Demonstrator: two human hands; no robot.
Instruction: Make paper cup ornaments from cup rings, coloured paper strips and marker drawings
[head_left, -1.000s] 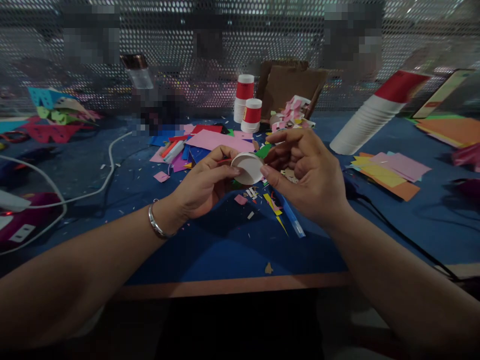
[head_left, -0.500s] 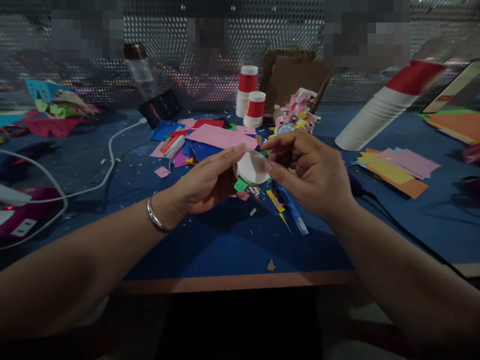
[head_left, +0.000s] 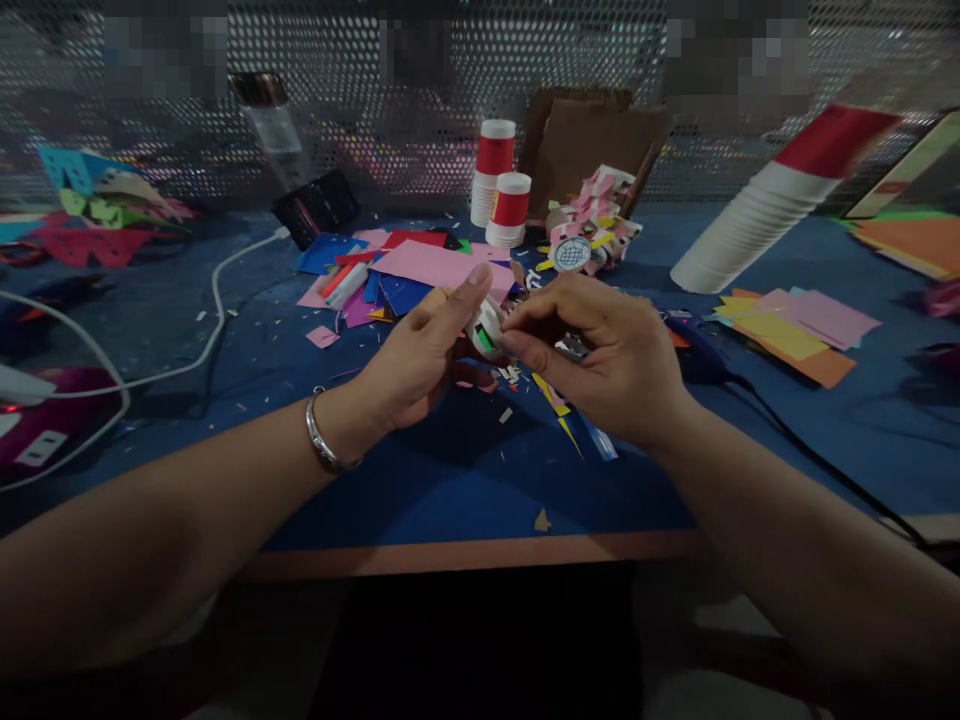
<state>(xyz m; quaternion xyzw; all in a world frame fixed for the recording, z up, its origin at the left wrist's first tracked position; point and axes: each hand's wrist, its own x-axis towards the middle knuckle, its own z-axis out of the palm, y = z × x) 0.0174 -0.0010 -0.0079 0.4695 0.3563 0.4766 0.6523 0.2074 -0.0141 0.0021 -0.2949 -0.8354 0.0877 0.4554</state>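
Observation:
My left hand [head_left: 420, 350] and my right hand [head_left: 600, 345] meet over the middle of the blue table [head_left: 420, 480]. Between them they hold a small white paper cup [head_left: 486, 328] turned on its side, with a green paper piece [head_left: 485, 338] on its wall. The left fingers wrap the cup from the left, thumb up. My right fingertips pinch at the green piece on the cup. A silver bangle [head_left: 322, 445] sits on my left wrist.
Coloured paper sheets [head_left: 435, 265] and scraps lie behind the hands. Two red-and-white cup stacks [head_left: 502, 195] stand by a brown cardboard box [head_left: 592, 140]. A long cup stack [head_left: 765, 215] lies at right, near more paper [head_left: 795, 330]. A white cable [head_left: 217, 310] runs left; a blue pen [head_left: 592, 435] lies below my right hand.
The cup has been turned from showing its round base to lying side-on. A green piece has come onto its wall, and my right fingertips have closed on it.

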